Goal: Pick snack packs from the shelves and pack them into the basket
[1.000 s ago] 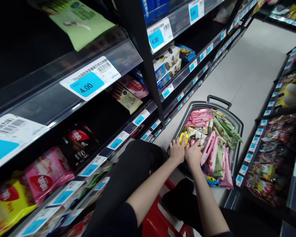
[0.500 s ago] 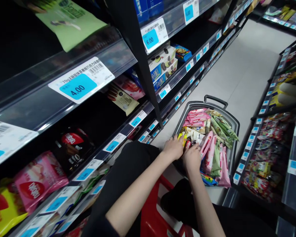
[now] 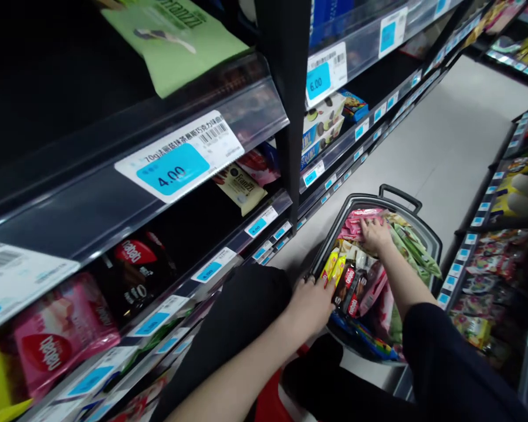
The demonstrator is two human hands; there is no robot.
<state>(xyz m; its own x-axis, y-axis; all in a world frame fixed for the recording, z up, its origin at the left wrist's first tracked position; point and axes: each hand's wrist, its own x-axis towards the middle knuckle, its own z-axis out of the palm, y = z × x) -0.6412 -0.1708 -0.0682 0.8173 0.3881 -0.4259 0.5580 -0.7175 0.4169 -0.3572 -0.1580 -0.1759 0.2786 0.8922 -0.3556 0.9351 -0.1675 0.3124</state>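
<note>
A grey shopping basket [image 3: 425, 225] full of snack packets stands on the aisle floor. My left hand [image 3: 311, 302] rests closed on the basket's near left rim, beside dark brown Nabati packets [image 3: 351, 288] and yellow packets [image 3: 333, 265]. My right hand [image 3: 375, 234] reaches further in and lies on the pink wafer packets [image 3: 356, 221] at the far end, fingers curled over them. Green packets [image 3: 416, 249] lie along the right side of the basket.
Store shelves on the left carry pink [image 3: 59, 340] and dark Nabati bags [image 3: 136, 264], a Franzzi pack [image 3: 240, 187] and blue price tags [image 3: 180, 167]. Another shelf unit of sweets [image 3: 488, 281] lines the right. A red stool [image 3: 273, 404] is under me.
My right hand moved from the near packets to the pink ones at the far end. My left hand slid back to the near rim. The dark packets now stand uncovered.
</note>
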